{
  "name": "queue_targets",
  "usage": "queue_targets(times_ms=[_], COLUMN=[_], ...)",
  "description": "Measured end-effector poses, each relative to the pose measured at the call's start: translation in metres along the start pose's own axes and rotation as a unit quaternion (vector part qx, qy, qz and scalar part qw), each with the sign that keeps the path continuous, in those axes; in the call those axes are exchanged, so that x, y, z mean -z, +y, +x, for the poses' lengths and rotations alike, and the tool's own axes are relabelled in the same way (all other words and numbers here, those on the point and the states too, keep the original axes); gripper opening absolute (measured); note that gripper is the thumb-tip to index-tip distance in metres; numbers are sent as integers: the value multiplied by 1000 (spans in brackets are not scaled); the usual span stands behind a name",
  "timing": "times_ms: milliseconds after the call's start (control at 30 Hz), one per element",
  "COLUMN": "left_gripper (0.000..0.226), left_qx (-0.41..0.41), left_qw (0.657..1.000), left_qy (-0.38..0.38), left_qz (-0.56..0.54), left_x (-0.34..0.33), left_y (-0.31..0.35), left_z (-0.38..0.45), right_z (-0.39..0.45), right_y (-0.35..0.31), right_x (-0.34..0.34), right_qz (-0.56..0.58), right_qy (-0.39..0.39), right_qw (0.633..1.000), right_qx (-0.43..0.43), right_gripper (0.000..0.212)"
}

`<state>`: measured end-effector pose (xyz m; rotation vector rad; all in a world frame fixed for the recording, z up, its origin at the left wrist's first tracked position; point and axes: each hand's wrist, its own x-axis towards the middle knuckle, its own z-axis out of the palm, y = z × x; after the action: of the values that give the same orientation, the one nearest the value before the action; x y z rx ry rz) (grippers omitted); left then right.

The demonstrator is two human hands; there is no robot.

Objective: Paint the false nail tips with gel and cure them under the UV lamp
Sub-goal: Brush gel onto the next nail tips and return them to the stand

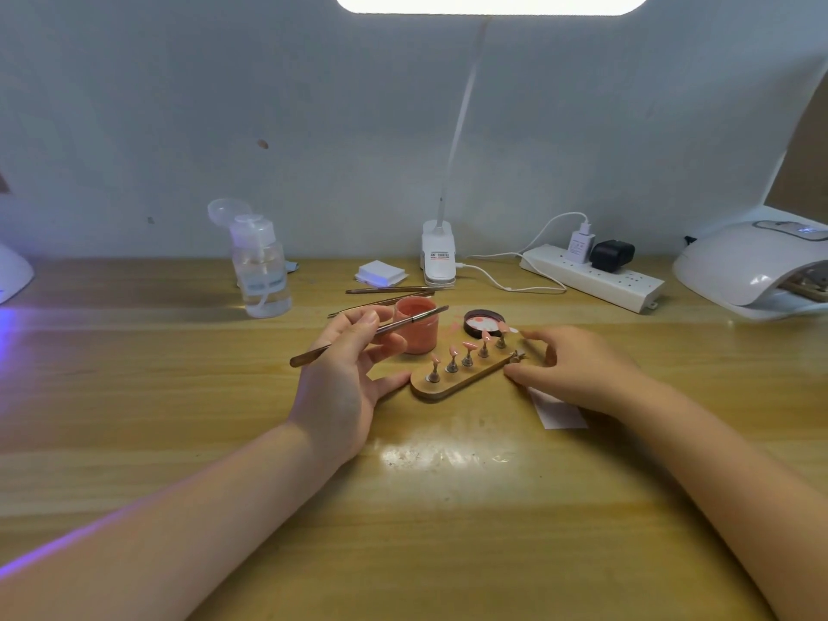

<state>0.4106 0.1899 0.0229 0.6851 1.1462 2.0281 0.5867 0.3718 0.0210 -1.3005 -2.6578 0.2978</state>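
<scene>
From the head camera, your left hand (345,369) pinches a thin brush (372,333) between thumb and fingers; the brush lies slanted, its tip over the open pink gel jar (416,331) at 1 o'clock from that hand. The little finger side of this hand touches the near end of the wooden holder (452,380). On the holder stand five small pegs in a row, each with a pink nail tip (468,347) on top. Your right hand (578,369) rests at the far end of the holder, at 3 o'clock from it, fingers curved around that end and touching it. The jar lid (484,322) lies just behind the holder, at 12 o'clock. A white paper (558,412) lies partly under your right hand. The UV lamp (752,266) stands well apart at 2 o'clock on the table (403,531). A clear pump bottle (260,271) stands at 10 o'clock, and a power strip (596,275) at 1 o'clock.
</scene>
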Motion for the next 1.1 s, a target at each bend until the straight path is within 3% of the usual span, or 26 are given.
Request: queue_targets(times_ms=[133,367,767,833,1000,1100], left_gripper=[20,20,21,21,23,25], left_qx=[-2,-13,-15,-13,-12,-12], left_qw=[1000,1000,999,999,999,999], left_qy=[5,20,28,27,25,26], left_qz=[1,18,27,26,27,27], left_x=[0,1,2,2,3,3], left_y=[0,2,1,1,1,0], left_z=[0,0,1,1,1,2], right_z=[3,-4,2,2,3,2], right_y=[-1,1,2,4,4,5], right_x=[0,6,5,4,0,-2], right_qz=[-17,101,54,24,141,152], right_qy=[-25,3,11,10,92,111], right_qw=[999,994,998,999,984,981], right_qx=[44,42,40,42,58,51], right_gripper=[62,52,59,53,28,25])
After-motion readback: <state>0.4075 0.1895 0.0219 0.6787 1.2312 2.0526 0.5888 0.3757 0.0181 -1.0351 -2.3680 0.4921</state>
